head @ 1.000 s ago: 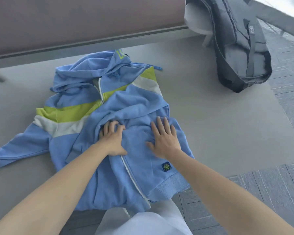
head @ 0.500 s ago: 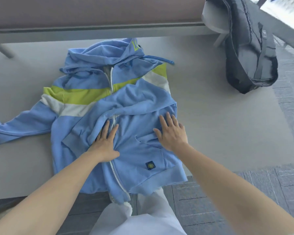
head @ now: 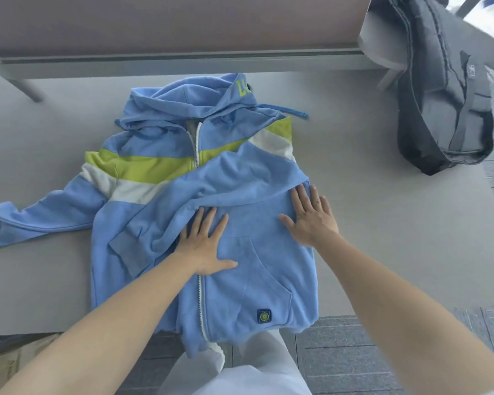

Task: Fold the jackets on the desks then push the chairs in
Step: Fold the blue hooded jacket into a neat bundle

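smooth grey desk [head: 388, 240], soft fleecy jacket [head: 257, 280]

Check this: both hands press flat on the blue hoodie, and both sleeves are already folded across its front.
Wrong on the sleeves. The left hand and right hand do press flat on the blue hoodie, but the head view shows only one sleeve folded across; the other sleeve lies stretched out on the desk.

Grey bench [head: 382, 223]: blue jacket [head: 211, 178] flat at ctr, zip side up, hem over near edge, one sleeve out to L. Dark bag [head: 445, 115] at far-R corner, apart.
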A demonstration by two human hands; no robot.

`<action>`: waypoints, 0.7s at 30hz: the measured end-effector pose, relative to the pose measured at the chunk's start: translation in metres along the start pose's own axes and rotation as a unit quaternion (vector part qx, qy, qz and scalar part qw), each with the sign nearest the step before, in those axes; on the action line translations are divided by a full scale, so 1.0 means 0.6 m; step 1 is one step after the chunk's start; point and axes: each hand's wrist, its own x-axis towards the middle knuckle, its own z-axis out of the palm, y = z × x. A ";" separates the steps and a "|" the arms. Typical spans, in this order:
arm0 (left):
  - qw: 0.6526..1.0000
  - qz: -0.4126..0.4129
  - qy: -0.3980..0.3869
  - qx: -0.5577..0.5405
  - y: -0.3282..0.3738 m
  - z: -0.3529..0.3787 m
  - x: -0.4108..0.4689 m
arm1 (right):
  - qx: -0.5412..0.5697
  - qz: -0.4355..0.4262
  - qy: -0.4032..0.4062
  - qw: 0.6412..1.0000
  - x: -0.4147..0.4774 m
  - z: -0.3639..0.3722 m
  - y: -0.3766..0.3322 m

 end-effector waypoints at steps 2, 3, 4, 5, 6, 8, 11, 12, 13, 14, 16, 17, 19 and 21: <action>1.000 0.005 -0.015 0.005 -0.004 0.006 -0.001 | -0.036 -0.024 0.006 0.999 -0.005 0.008 0.017; 1.000 0.005 -0.015 0.003 -0.004 0.007 -0.001 | -0.041 -0.027 0.017 0.999 -0.008 0.013 0.018; 1.000 0.003 -0.014 0.004 -0.003 0.006 -0.002 | -0.045 -0.024 0.027 0.998 -0.009 0.015 0.014; 1.000 0.004 -0.014 0.006 -0.001 0.006 -0.002 | -0.049 -0.025 0.048 0.997 -0.009 0.014 0.006; 1.000 0.007 -0.015 0.004 0.000 0.007 -0.002 | -0.052 -0.036 0.082 0.995 -0.010 0.010 -0.007; 1.000 0.014 0.016 -0.011 0.002 0.002 -0.004 | -0.048 -0.094 0.189 0.976 -0.005 0.004 -0.044; 0.980 0.064 0.181 -0.040 -0.003 -0.013 -0.021 | -0.047 -0.158 0.288 0.943 0.012 -0.021 -0.109; 0.964 0.071 0.253 -0.029 -0.009 -0.016 -0.025 | -0.042 -0.167 0.317 0.933 0.015 -0.032 -0.129; 0.952 0.053 0.299 -0.034 -0.019 -0.017 -0.028 | -0.031 -0.182 0.338 0.923 0.020 -0.044 -0.149; 0.949 0.014 0.311 -0.047 -0.029 -0.019 -0.033 | -0.021 -0.198 0.347 0.916 0.028 -0.054 -0.165; 0.951 -0.089 0.288 -0.073 -0.050 -0.021 -0.043 | -0.031 -0.213 0.319 0.923 0.049 -0.065 -0.189; 0.948 -0.140 0.272 -0.090 -0.062 -0.020 -0.047 | -0.034 -0.200 0.275 0.940 0.059 -0.069 -0.197; 0.935 -0.234 0.214 -0.157 -0.091 -0.012 -0.053 | -0.016 -0.131 0.141 0.981 0.078 -0.071 -0.198; 0.896 -0.307 0.179 -0.266 -0.129 -0.010 -0.058 | 0.015 -0.059 0.044 0.997 0.091 -0.059 -0.179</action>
